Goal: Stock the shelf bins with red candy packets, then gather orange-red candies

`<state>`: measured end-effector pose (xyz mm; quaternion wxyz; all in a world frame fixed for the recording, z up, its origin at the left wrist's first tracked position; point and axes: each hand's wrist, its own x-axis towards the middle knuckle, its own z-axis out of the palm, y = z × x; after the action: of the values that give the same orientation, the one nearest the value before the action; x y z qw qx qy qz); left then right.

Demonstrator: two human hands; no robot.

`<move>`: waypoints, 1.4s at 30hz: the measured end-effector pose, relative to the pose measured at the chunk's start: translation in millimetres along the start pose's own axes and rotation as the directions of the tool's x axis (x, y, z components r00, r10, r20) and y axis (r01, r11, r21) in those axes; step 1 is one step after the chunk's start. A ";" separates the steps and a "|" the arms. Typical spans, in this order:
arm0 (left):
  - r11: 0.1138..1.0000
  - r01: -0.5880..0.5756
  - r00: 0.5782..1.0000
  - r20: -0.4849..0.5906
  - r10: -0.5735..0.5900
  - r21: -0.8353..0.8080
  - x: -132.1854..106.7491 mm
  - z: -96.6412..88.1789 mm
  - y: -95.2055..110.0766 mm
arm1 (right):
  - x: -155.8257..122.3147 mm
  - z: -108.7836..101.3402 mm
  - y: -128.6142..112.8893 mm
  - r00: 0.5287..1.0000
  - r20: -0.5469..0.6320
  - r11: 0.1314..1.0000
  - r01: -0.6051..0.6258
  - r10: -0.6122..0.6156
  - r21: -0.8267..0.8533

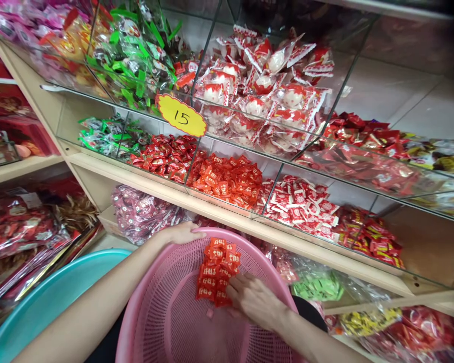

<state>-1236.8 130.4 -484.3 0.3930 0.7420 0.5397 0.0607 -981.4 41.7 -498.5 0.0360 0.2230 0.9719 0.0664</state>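
Note:
A pink plastic basket (151,302) with perforated walls is tilted in front of the lower shelf. My left hand (183,233) is closed over its far rim, on the left side. Inside the basket, a cluster of small red candy packets (211,272) with pale lettering lies against the far wall. My right hand (249,300) reaches into the basket from the right, its fingers curled against the right edge of these packets; the fingertips are partly hidden and slightly blurred. Similar red candies (227,176) fill a shelf compartment just above the basket.
A turquoise basin (64,282) stands at the lower left. Glass-fronted compartments hold green-wrapped candies (132,55), red-and-white packets (302,201) and round wrapped sweets (261,101). A yellow price tag (181,117) hangs on the glass. Bagged candies (144,212) lie under the wooden shelf edge (166,194).

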 end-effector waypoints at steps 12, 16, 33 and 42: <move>0.999 0.000 1.000 -0.012 0.000 -0.045 1.5 1.3 -3.1 | 14.9 24.8 -9.8 0.997 -0.021 0.996 -0.077 0.076 -0.037; 1.000 0.009 1.000 -0.012 -0.009 -0.024 1.7 1.6 -2.9 | 15.1 24.3 -10.4 0.997 -0.017 0.995 -0.082 0.082 -0.062; 1.000 0.013 0.999 -0.036 -0.014 -0.016 2.2 3.2 -5.4 | 43.7 -77.6 17.1 0.932 -0.260 0.967 -0.243 0.254 0.071; 1.000 -0.001 0.999 -0.044 0.000 -0.016 3.5 3.7 -9.1 | 123.1 -129.4 100.1 0.796 -0.263 0.829 -0.559 0.545 0.027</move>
<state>-1240.4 132.4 -493.9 0.3869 0.7375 0.5476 0.0816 -1061.9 170.3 -361.1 -0.1067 0.4848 0.8586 0.1279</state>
